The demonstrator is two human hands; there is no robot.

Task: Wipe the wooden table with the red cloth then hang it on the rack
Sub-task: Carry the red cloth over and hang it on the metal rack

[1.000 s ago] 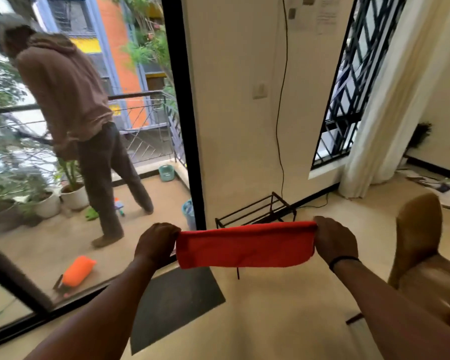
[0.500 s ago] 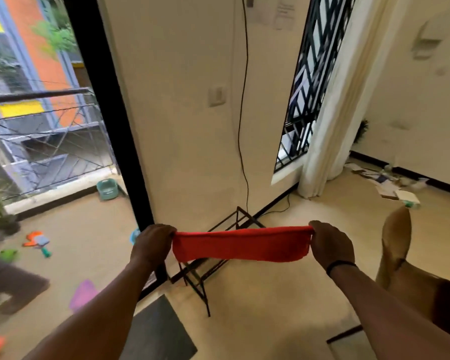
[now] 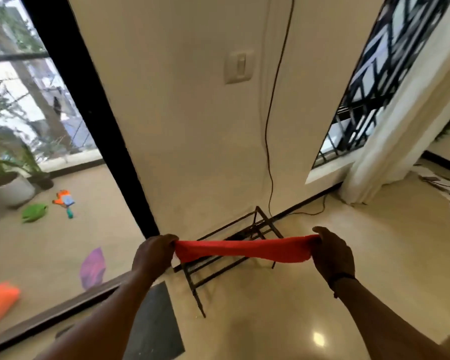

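Red cloth [image 3: 244, 249] is stretched flat between left hand [image 3: 153, 254] and right hand [image 3: 333, 255], each gripping an end; lower it evenly over the metal rack [image 3: 231, 255] top bar.

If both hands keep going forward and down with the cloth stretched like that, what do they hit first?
Probably the rack. The left hand and right hand hold the cloth taut right over its top bars, with nothing visible between. Depth is unclear from one view, so the gap can't be judged.

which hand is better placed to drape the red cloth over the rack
Neither clearly: left hand and right hand each grip an end of the red cloth, stretched directly above the rack.
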